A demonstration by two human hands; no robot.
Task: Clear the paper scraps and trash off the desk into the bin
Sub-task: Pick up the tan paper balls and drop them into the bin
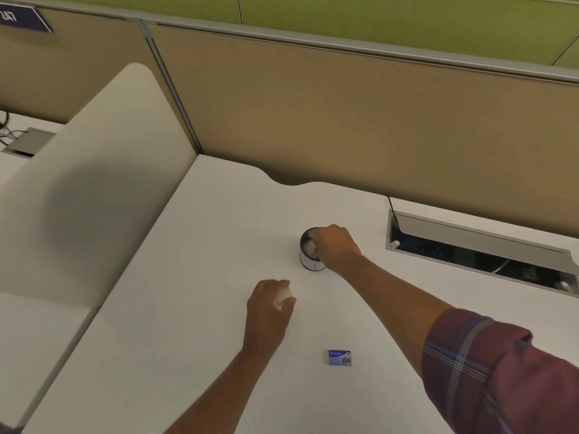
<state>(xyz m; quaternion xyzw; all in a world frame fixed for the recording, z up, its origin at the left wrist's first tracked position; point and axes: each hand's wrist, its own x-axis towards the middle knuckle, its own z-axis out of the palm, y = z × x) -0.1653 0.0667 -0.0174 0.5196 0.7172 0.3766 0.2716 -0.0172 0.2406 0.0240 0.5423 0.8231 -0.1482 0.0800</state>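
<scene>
Our left hand (269, 305) pinches a light, soft paper wad (284, 295); our right hand (336, 245), fingers curled, presses crumpled scraps (310, 248) into the small bin (308, 263).

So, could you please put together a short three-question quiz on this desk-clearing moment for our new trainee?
1. True or false: the left hand is empty.
2. Where is the right hand? A) over the small bin B) on the blue packet C) in the cable tray
3. Which piece of trash lies on the desk untouched by either hand?

Key:
1. False; it holds a white paper scrap.
2. A; its fingers are at the rim, white paper inside.
3. The blue packet.
</scene>
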